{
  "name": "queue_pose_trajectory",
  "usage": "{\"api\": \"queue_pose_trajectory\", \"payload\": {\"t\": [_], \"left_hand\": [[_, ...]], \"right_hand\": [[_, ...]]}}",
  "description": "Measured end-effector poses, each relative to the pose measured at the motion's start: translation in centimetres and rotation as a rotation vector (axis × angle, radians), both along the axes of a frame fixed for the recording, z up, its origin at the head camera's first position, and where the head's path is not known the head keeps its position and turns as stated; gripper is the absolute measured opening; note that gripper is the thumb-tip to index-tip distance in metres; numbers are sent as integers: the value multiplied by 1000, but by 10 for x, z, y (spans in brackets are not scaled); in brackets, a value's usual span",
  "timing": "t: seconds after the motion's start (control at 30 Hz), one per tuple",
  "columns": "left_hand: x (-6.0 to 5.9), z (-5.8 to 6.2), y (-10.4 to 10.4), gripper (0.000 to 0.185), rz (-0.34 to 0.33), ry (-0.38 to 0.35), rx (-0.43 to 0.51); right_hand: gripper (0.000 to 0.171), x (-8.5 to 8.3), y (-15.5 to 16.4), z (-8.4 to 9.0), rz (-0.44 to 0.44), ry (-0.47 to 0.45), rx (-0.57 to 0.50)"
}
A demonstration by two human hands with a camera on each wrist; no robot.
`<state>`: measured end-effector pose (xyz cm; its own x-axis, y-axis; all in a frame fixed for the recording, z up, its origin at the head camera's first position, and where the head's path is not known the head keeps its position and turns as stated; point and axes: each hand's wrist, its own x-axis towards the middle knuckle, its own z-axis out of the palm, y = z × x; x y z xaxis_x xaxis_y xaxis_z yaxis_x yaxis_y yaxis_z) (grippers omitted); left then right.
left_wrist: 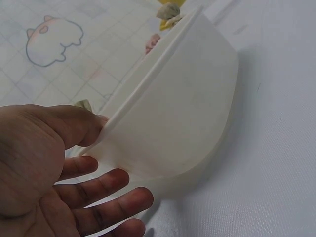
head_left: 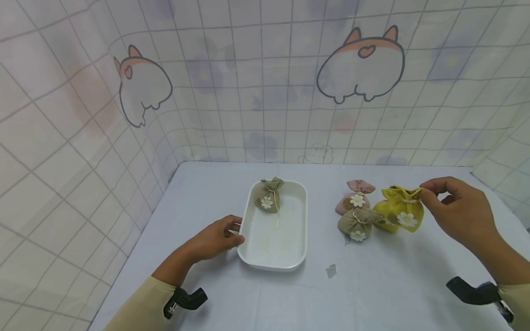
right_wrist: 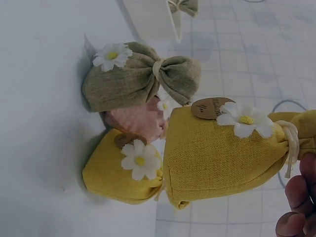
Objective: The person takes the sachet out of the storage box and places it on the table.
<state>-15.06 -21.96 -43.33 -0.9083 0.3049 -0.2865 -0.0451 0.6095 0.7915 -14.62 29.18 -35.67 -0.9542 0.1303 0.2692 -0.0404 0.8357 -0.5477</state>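
Observation:
My right hand (head_left: 463, 207) pinches a yellow drawstring pouch (right_wrist: 222, 158) by its gathered neck, lifted above the table. It bears a white flower and a small brown tag. Partly behind it, a second yellow pouch (right_wrist: 121, 170) lies on the table beside a grey-green pouch (head_left: 357, 221) and a pink pouch (head_left: 345, 205). On the left, my left hand (head_left: 217, 238) grips the side of a white plastic tray (head_left: 271, 268), thumb at the rim and fingers along the outer wall. Inside the tray, near its far left corner, lies another grey-green pouch (head_left: 270, 197) with its cord trailing.
A white cloth covers the table (head_left: 323, 303), with a small grey patch (head_left: 331, 271) right of the tray. Grid-patterned curtains (head_left: 265, 92) with cartoon animal drawings hang behind and at the sides. Black camera mounts (head_left: 186, 299) sit on both wrists.

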Motion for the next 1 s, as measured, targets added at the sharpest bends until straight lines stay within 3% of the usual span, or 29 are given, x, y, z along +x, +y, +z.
{"api": "queue_pose_trajectory", "payload": {"t": [0.6,1.0], "left_hand": [[3,3,2,48,10,-2,-11],[2,2,0,48,1,-3,-2]], "right_hand": [[24,4,4,-13,19,-29,27],[28,-3,11,-21,31,-55,32]]}}
